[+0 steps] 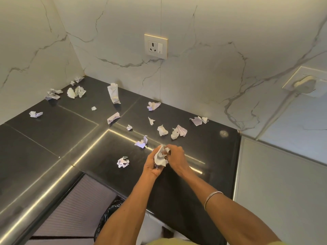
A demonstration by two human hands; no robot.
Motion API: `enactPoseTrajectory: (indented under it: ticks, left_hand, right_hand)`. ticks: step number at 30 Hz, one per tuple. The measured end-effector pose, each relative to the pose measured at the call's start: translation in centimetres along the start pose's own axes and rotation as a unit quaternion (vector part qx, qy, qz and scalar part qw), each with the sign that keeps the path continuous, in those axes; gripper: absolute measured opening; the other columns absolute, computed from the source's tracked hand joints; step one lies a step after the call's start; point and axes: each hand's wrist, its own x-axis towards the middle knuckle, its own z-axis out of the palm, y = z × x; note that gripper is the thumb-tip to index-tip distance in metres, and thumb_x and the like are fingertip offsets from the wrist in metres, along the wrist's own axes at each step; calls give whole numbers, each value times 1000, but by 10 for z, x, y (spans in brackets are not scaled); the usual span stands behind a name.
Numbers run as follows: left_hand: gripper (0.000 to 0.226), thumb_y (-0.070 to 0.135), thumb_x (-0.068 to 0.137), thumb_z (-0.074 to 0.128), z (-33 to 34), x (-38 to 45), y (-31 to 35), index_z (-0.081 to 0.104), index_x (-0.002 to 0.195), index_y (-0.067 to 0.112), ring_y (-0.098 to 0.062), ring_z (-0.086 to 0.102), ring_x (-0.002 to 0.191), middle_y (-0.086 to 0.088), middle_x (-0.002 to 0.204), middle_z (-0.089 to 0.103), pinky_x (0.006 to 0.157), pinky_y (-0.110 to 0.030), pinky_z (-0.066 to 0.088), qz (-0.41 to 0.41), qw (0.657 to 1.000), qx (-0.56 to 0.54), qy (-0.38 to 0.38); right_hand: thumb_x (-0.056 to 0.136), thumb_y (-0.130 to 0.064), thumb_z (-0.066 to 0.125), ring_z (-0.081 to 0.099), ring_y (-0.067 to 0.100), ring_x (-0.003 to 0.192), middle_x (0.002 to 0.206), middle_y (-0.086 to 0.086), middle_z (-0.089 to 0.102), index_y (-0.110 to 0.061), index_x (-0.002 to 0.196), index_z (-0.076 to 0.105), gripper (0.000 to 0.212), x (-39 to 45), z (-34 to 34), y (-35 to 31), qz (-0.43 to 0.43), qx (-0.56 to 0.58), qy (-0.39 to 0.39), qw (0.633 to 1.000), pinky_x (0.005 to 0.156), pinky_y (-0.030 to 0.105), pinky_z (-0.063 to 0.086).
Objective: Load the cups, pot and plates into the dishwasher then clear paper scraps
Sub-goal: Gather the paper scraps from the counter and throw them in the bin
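Several crumpled white paper scraps lie scattered over the black countertop [53, 131]. My left hand [152, 167] and my right hand [177, 158] meet over the counter's front middle, both closed on a bunch of crumpled paper [160, 157]. One scrap [123, 162] lies just left of my hands, another [141, 142] just beyond them. More scraps sit further back: a pair [178, 132], a tall one [113, 93] near the wall, and a cluster [76, 91] in the corner. No cups, pot, plates or dishwasher are in view.
Marble walls close the counter at the back and left, with a wall socket [155, 46] above. A plugged adapter [304, 84] sits on the right wall. A black bin bag [109, 213] shows below the counter's front edge. A pale cabinet [283, 191] stands on the right.
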Motion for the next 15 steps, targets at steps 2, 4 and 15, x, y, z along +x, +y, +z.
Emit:
enactPoseTrajectory:
  ticks: [2,4,15]
  left_hand:
    - [17,17,87,68,-3,-5,1,68,99,4,-25,71,77,-14,87,71,71,-36,60,3,1000,3,6]
    - [18,18,85,70,-3,-8,3,68,97,5,-24,71,74,-13,86,71,69,-34,60,0,1000,6,16]
    - [12,11,92,63,4,-10,31,69,92,1,-26,74,75,-19,91,73,56,-31,59,-20,998,50,24]
  right_hand:
    - [93,-12,61,60,12,96,95,3,69,-10,96,71,10,-4,11,2,-31,-73,-29,996,86,32,52]
    - [94,-12,60,42,28,135,123,9,65,-12,118,64,24,0,19,7,-33,-163,-83,983,113,39,33]
    - [95,-11,52,-3,39,150,163,18,-9,-15,154,20,67,52,-3,-25,73,-238,-405,880,120,50,16]
